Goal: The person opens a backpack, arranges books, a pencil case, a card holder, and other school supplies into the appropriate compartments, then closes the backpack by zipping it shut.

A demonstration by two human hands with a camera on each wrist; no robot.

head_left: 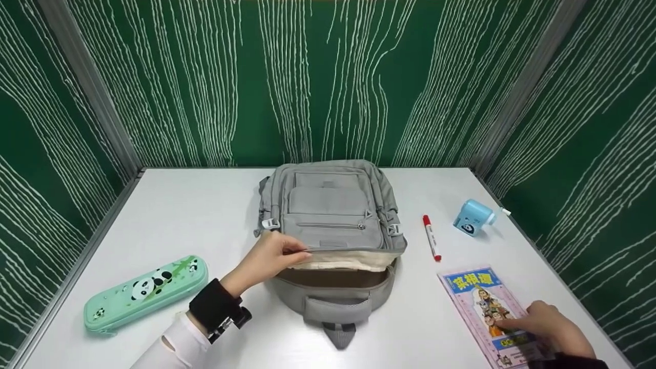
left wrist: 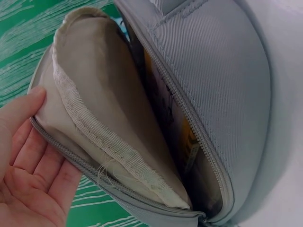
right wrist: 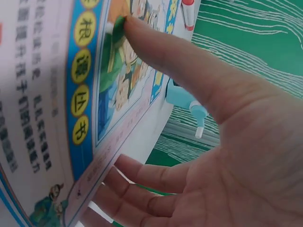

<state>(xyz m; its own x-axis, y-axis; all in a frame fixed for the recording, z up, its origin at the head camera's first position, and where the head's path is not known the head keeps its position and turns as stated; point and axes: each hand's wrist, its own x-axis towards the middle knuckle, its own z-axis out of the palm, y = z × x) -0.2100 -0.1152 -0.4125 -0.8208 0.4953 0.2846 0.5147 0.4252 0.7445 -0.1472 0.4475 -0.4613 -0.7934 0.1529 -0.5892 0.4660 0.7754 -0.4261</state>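
Observation:
A grey backpack [head_left: 330,202] lies on the table, its main compartment unzipped toward me. With thumb and fingers, my left hand [head_left: 269,256] pinches the edge of its top panel and lifts it, showing the beige lining [left wrist: 94,61]. Something with yellow and dark markings [left wrist: 189,142] shows in the shadow inside. At the right, my right hand [head_left: 553,325] grips the long edge of a pink and blue comic-style book [head_left: 492,307]. The thumb presses on the cover while the other fingers curl at the edge, partly hidden beneath it in the right wrist view.
A green panda pencil case [head_left: 146,292] lies at the left. Right of the backpack are a red-and-white marker [head_left: 432,238] and a blue pencil sharpener [head_left: 472,218] with a crank. Green panels with white streaks [head_left: 333,77] enclose the white table [head_left: 205,205] at the back and sides.

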